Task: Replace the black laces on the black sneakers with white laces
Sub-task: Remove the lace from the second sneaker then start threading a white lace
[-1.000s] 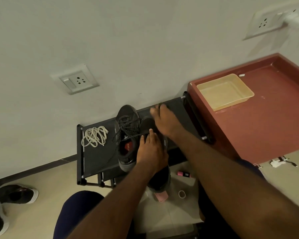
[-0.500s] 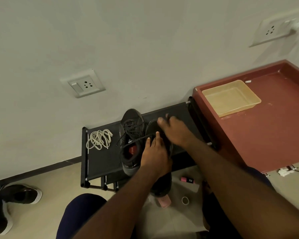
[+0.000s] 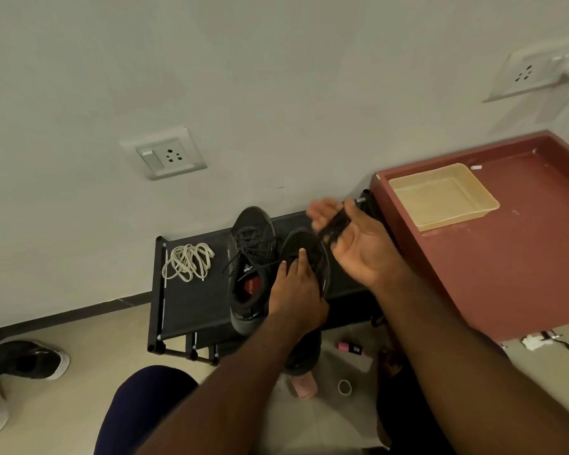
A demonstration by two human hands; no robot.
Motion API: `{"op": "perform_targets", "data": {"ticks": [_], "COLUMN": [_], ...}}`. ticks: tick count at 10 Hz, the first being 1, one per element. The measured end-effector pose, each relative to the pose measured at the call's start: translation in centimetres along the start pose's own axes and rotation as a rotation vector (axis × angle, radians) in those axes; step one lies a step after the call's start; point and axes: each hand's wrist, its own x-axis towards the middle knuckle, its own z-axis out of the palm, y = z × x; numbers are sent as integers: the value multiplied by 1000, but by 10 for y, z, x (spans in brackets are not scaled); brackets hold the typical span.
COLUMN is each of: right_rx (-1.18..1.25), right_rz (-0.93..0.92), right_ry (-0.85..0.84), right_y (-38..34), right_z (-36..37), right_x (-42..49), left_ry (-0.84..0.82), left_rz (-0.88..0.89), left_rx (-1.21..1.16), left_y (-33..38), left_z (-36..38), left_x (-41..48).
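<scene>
Two black sneakers stand side by side on a low black rack (image 3: 194,300). The left sneaker (image 3: 252,257) still has its black laces, loosened and trailing. My left hand (image 3: 296,290) rests on the right sneaker (image 3: 304,244), fingers laid flat over its tongue area. My right hand (image 3: 352,244) is raised just right of that sneaker, palm up, and holds a bunched black lace (image 3: 334,224) between thumb and fingers. A loose bundle of white laces (image 3: 188,261) lies on the rack's left part.
A dark red table (image 3: 506,274) with a beige tray (image 3: 440,198) stands close on the right. On the floor lie a pink marker (image 3: 350,348), a small tape ring (image 3: 344,387) and other black-and-white shoes (image 3: 23,359) at far left. The wall is directly behind the rack.
My right hand has lifted off the right sneaker, moved up and right and turned palm up with the black lace in it. My left hand stays on the sneaker.
</scene>
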Motion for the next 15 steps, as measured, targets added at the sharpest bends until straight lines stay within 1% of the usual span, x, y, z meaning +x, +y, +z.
{"op": "perform_targets", "data": {"ticks": [1, 2, 3, 4, 5, 6, 7, 8, 9, 10, 11, 12, 13, 14, 15], "right_rx": [-995, -2184, -2336, -1757, -1116, -714, -592, -607, -642, -678, -703, -703, -694, -615, -537], "right_rz": [-171, 99, 283, 380, 338, 207, 131, 154, 181, 171, 163, 182, 231, 215, 183], "right_ry": [321, 21, 49, 153, 140, 137, 170, 178, 186, 217, 251, 222, 105, 65, 106], "right_y": [25, 32, 16, 0, -3, -4, -6, 1, 6, 6, 4, 0, 0, 1, -2], "right_z": [-7, -28, -41, -63, -57, -42, -37, -38, -38, -39, -39, -33, -22, -18, -24], "right_x": [27, 26, 12, 0, -24, -38, -45, -50, -53, -54, -59, -64, -65, -66, -69], "left_ry": [4, -23, -66, -104, -132, -107, -79, -49, 40, 62, 47, 132, 60, -117, -118], "left_rz": [1, -31, -103, -133, -137, -146, -158, -171, -197, -247, -225, -112, -70, -104, -67], "left_rx": [19, -22, -41, -39, -54, -88, -134, -213, -311, -453, -507, -639, -1075, -1637, -1770], "left_y": [-1, -3, -3, -1, -3, -9, -13, -14, -17, -23, -30, -22, 1, 30, 46], "left_z": [3, 2, -3, -7, -10, -11, -14, -19, -25, -34, -44, -54, -57, -63, -63], "left_x": [-2, -3, 1, 8, 14, 18, 20, 22, 19, 12, -2, -17, -21, -29, -37]}}
